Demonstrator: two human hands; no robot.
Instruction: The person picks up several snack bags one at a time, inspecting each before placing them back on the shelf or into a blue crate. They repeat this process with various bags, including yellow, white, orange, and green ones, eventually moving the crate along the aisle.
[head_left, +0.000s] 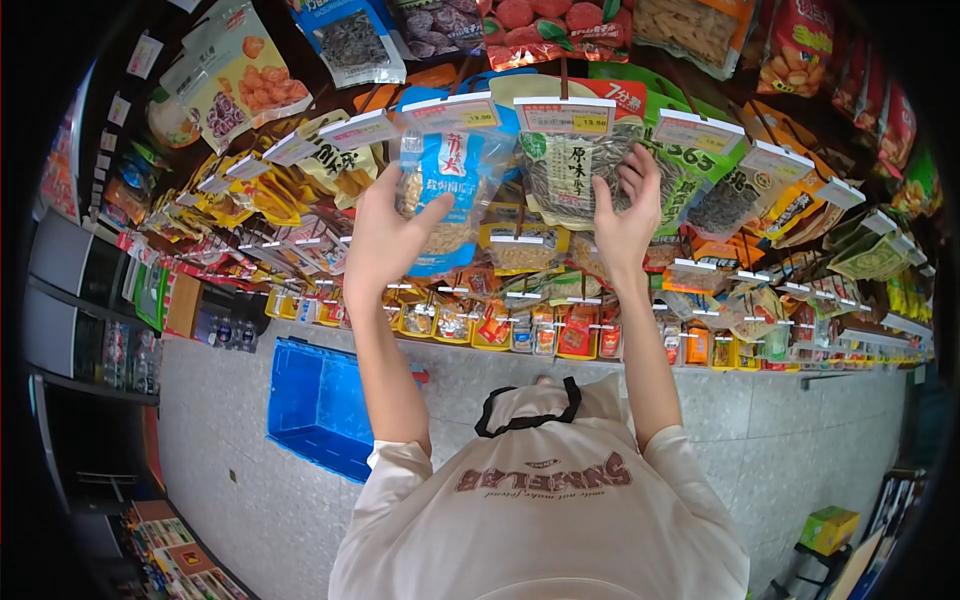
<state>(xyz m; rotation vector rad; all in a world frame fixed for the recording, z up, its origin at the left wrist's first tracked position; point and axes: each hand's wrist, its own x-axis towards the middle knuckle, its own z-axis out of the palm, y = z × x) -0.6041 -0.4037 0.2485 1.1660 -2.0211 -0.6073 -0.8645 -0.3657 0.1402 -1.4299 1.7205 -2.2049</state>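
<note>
My left hand (385,235) grips a blue and clear bag of pumpkin seeds (450,190), thumb across its front and fingers at its left edge, partly hidden. This bag hangs below a price tag (450,115). To its right, a bag of sunflower seeds (570,175) with a pale label hangs under another price tag (565,116). Against the right side of that bag is my right hand (630,205), fingers curled and thumb raised in front of the bag.
Shelf hooks hold many snack bags, with a green bag (690,180) beside my right hand. Lower rows carry small packets in yellow bins (490,333). A blue crate (320,405) stands on the grey floor (230,420). A yellow-green box (830,530) is at lower right.
</note>
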